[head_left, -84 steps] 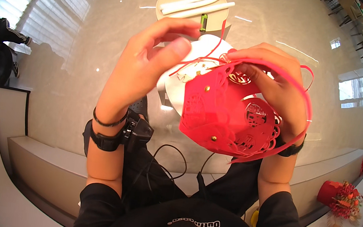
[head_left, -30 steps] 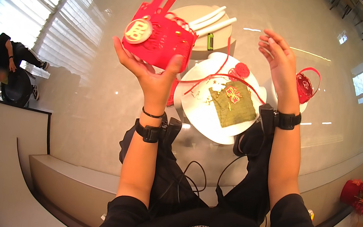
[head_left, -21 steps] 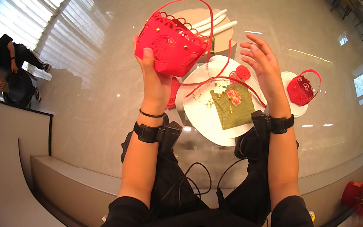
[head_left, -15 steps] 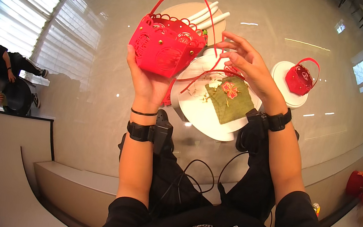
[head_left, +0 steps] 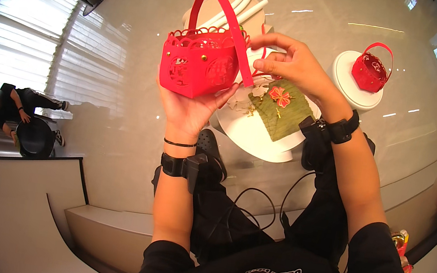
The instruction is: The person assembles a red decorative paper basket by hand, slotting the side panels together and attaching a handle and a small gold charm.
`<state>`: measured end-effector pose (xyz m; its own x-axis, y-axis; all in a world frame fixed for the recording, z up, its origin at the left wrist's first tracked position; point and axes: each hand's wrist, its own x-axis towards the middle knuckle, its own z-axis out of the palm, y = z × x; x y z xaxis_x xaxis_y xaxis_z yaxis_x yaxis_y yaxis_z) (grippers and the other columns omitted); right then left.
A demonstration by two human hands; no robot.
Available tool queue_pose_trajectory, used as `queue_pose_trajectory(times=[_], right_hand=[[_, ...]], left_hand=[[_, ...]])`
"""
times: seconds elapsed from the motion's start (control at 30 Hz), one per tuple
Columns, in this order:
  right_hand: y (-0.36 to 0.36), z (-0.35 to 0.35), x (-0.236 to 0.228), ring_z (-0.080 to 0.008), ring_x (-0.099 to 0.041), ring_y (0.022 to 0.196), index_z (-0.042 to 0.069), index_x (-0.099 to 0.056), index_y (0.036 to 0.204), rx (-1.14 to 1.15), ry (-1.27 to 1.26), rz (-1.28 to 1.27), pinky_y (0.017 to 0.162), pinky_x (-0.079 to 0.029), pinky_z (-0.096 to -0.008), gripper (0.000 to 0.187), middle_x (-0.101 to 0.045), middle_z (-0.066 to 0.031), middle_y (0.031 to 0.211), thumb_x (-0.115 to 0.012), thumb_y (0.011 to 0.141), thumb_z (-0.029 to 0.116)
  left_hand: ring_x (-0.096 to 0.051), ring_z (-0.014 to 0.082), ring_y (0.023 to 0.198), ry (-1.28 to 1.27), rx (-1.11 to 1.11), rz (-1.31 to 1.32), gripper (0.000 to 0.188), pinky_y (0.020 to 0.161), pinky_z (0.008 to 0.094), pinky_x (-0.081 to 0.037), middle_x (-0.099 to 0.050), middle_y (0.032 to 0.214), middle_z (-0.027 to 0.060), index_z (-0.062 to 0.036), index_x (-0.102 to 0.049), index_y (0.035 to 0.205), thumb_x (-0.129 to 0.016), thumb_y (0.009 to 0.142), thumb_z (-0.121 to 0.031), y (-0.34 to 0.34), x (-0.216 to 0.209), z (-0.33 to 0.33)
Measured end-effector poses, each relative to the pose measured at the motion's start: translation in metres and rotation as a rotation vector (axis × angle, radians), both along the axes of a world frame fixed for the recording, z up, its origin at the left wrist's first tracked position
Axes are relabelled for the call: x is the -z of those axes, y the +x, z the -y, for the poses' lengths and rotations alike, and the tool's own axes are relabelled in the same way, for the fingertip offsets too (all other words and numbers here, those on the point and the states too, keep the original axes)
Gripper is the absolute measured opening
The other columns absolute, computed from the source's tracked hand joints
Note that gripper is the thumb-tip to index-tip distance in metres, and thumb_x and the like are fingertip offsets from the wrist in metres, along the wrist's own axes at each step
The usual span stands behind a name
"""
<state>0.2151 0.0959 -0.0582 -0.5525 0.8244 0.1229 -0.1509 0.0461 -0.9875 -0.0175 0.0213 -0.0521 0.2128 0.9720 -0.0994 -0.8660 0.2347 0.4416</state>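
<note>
My left hand (head_left: 188, 108) holds a red cut-out paper basket (head_left: 197, 73) from below, palm up, thumb at its right side. The basket has a scalloped rim and gold studs. Its flat red handle (head_left: 217, 0) arches over the top, and one end hangs loose outside the right wall. Close beside that strip is my right hand (head_left: 293, 62), open, thumb and index finger apart; whether a fingertip touches the strip I cannot tell. Below it, on a round white table (head_left: 254, 142), lie a green cloth (head_left: 278, 120) and a red flower-shaped piece (head_left: 280, 96), with small gold pieces scattered around.
A second red basket (head_left: 370, 72) stands on a round white stool (head_left: 346, 71) to the right. Several white tubes (head_left: 244, 12) lie on a beige round table at the back. Black cables (head_left: 255, 191) loop by my legs. Two people sit at the far left.
The basket has turned in my left hand. Its handle's end has come down along the right wall, and my right hand has moved left, closer to it.
</note>
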Motion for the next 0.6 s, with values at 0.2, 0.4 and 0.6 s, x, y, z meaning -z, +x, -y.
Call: queue_pose_trajectory(times=[0.2, 0.4, 0.6], right_hand=[[-0.003, 0.004, -0.006, -0.0081, -0.063, 0.091, 0.005, -0.063, 0.126, -0.061, -0.092, -0.214, 0.077, -0.053, -0.0228, 0.047, -0.052, -0.0078, 0.135, -0.08, 0.085, 0.019], [0.006, 0.002, -0.004, -0.0108, -0.064, 0.095, 0.004, -0.071, 0.111, -0.004, 0.158, -0.111, 0.082, -0.055, -0.0255, 0.029, -0.05, -0.0071, 0.14, -0.078, 0.084, 0.015], [0.01, 0.004, -0.011, -0.0136, -0.063, 0.099, 0.004, -0.072, 0.109, -0.059, 0.166, -0.172, 0.085, -0.054, -0.0282, 0.026, -0.049, -0.0072, 0.141, -0.076, 0.085, 0.014]], left_hand=[[-0.042, 0.0376, 0.138, 0.06, 0.019, -0.068, 0.074, 0.106, 0.0621, -0.043, -0.038, 0.153, 0.014, -0.0172, -0.034, 0.151, -0.04, 0.095, -0.065, 0.01, 0.001, -0.002], [-0.041, 0.0384, 0.138, 0.128, -0.083, -0.15, 0.073, 0.109, 0.0617, -0.041, -0.039, 0.153, 0.014, -0.0174, -0.033, 0.151, -0.037, 0.096, -0.065, 0.009, 0.006, -0.003], [-0.04, 0.0401, 0.139, 0.104, -0.025, -0.123, 0.073, 0.109, 0.065, -0.038, -0.038, 0.154, 0.0141, -0.0179, -0.032, 0.152, -0.037, 0.097, -0.065, 0.002, 0.005, -0.004]])
